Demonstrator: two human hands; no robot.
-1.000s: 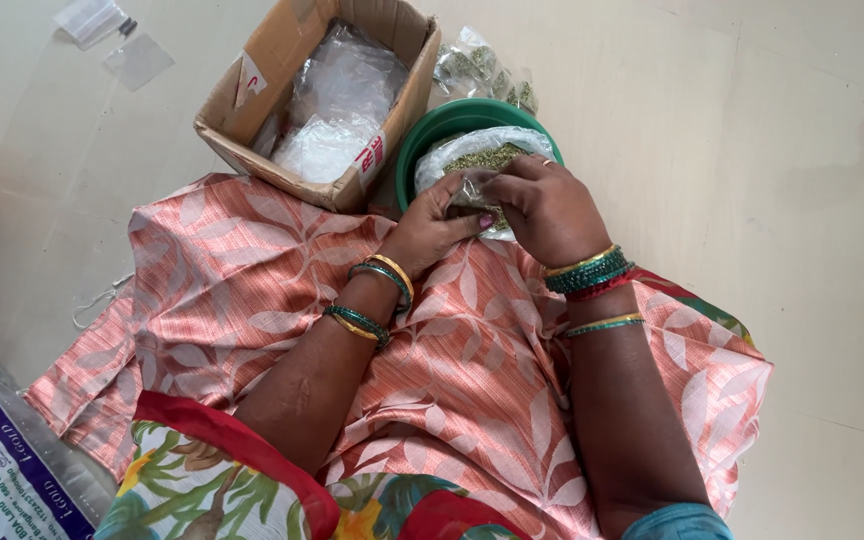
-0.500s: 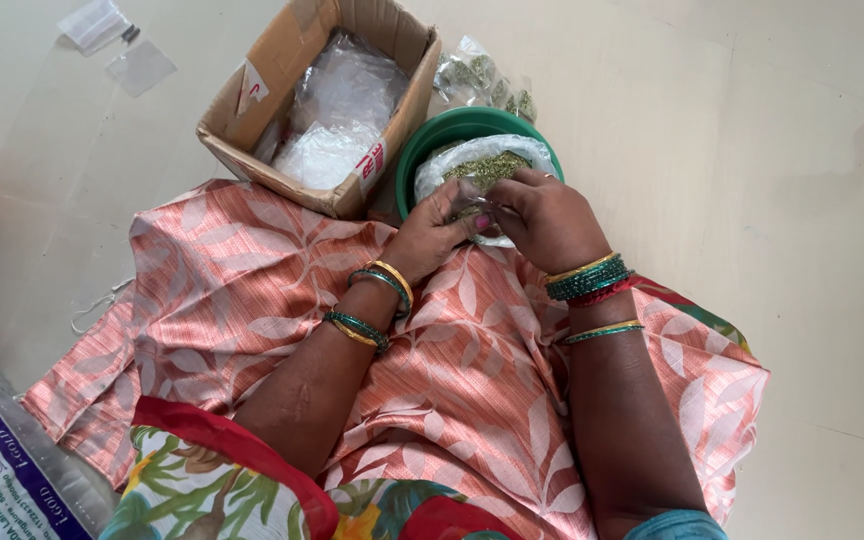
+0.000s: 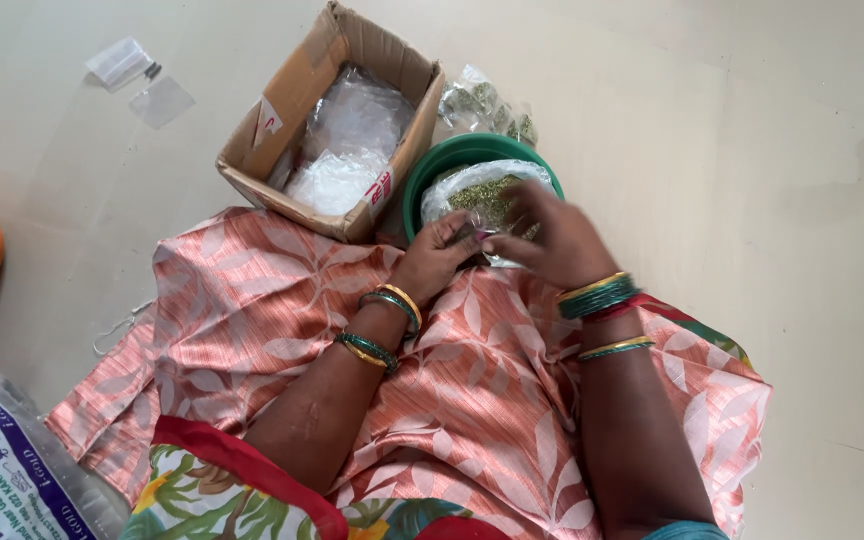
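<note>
Left hand [image 3: 439, 262]: centre of the frame, fingers curled inward, tips pinched on something small at the near edge of the plastic bag; what is pinched too small to tell.
Right hand [image 3: 544, 240]: just right of the left, palm down, fingers bent and slightly blurred, tips meeting the left hand's; grasp hidden, cannot tell whether closed on anything.
Plastic bag [image 3: 482, 190]: clear, filled with small greenish-gold bits, lying in the green bowl [image 3: 432, 170] just above both hands, upper centre.
Cardboard box [image 3: 297, 120]: open, upper left of centre, touching the bowl's left side, holding clear empty packets.
Filled packets [image 3: 487, 103]: small, clear, above the bowl at the top centre.
Pink cloth [image 3: 252, 320]: leaf-patterned, spread across the lap, under both forearms.
Bangles [image 3: 597, 295]: gold and green, on both wrists.
Printed sack [image 3: 12, 470]: lower left corner.
</note>
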